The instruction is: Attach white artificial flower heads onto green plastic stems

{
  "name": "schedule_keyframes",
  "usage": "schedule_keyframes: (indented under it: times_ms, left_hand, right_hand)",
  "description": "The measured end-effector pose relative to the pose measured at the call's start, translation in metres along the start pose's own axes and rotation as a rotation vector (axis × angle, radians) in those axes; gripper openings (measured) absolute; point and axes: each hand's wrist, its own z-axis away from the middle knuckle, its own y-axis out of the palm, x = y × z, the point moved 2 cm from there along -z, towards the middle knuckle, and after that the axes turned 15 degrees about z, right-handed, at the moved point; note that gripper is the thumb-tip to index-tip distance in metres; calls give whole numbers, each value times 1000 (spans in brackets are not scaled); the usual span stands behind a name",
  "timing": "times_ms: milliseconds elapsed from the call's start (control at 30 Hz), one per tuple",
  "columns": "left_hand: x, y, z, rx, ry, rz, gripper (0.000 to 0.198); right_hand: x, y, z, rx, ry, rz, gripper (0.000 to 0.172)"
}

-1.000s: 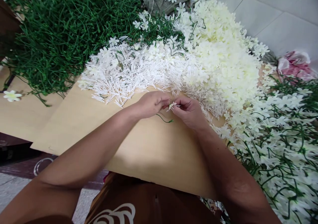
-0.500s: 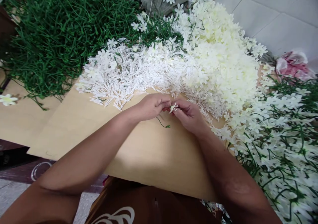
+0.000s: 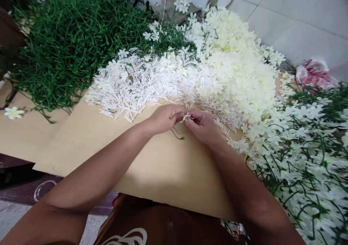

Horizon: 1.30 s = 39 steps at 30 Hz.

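Over the middle of the board, my left hand [image 3: 167, 118] and my right hand [image 3: 202, 125] meet fingertip to fingertip. A small white artificial flower [image 3: 185, 117] is pinched by my right fingers, its petals pointing toward me. My left fingers are closed on a green artificial stem [image 3: 178, 136], whose thin end hangs below the hand with a small green tip. Where stem and flower come together, the fingers hide the spot. Just beyond my hands lies a heap of thin white stamen sticks [image 3: 152, 82].
Brown cardboard [image 3: 163, 172] covers the work surface. Green stems [image 3: 67, 42] are heaped at the far left, loose cream petals [image 3: 236, 60] at the far right. Finished-looking stemmed flowers [image 3: 304, 158] pile up at the right. A single flower [image 3: 14, 112] lies at left. Behind is a tiled wall [image 3: 304, 9].
The view has shifted slightly. Both hands stay together at the same place, and the flower between them has turned and moved a little left, closer to my left fingers.
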Motion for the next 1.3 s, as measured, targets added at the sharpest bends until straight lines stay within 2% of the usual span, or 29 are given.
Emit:
schedule_keyframes:
  times_ms: [67, 133, 267, 300, 400, 467, 500, 600, 700, 733, 767, 867, 900, 967, 1033, 1133, 1200, 1300]
  left_hand:
    - [0, -3, -1, -8, -23, -5, 27]
    - [-3, -9, 0, -52, 16, -69, 28]
    - [-19, -27, 14, -212, 231, -111, 37]
    - [-23, -30, 18, -192, 281, -87, 40]
    - [-34, -33, 27, -22, 350, -37, 35]
    - [-37, -33, 28, 42, 318, -19, 30]
    - [-36, -33, 28, 25, 281, -5, 30]
    - [-32, -34, 26, -133, 154, 72, 33]
    - [-28, -33, 24, -271, 103, 207, 38]
    - [-27, -32, 23, -299, 96, 278, 41]
    - [-26, -29, 22, -314, 83, 362, 42]
    - [-21, -16, 17, -271, 5, 607, 42]
    - [-20, -12, 16, -249, -25, 651, 40]
    - [-16, -7, 15, -265, -49, 637, 37]
    - [-13, -5, 14, -303, -49, 519, 34]
    - [-11, -2, 14, -245, -70, 427, 31]
    - [-11, 1, 14, -163, -102, 462, 29]
    - [-11, 4, 14, -92, -135, 504, 23]
  right_hand:
    - [2, 0, -3, -26, 34, 19, 16]
    - [4, -2, -6, -29, 80, 5, 16]
    - [6, -6, -10, -7, 212, -87, 25]
    - [7, -7, -11, -5, 246, -134, 25]
    - [8, -5, -10, -3, 324, -366, 21]
    - [10, -4, -6, 17, 383, -535, 16]
    - [10, -4, -3, 32, 409, -593, 15]
    - [13, -10, 8, 155, 412, -581, 21]
    - [15, -24, 18, 324, 324, -356, 25]
    - [14, -31, 18, 302, 302, -232, 22]
    - [13, -38, 17, 215, 291, -85, 19]
    - [7, -56, 2, -230, 273, 343, 7]
    - [5, -58, -5, -350, 256, 441, 8]
    - [2, -55, -20, -480, 203, 589, 24]
    - [-2, -48, -33, -514, 150, 723, 36]
    - [-5, -42, -46, -460, 106, 813, 27]
    - [-7, -46, -51, -450, 114, 753, 20]
    - [-11, -60, -60, -491, 116, 539, 17]
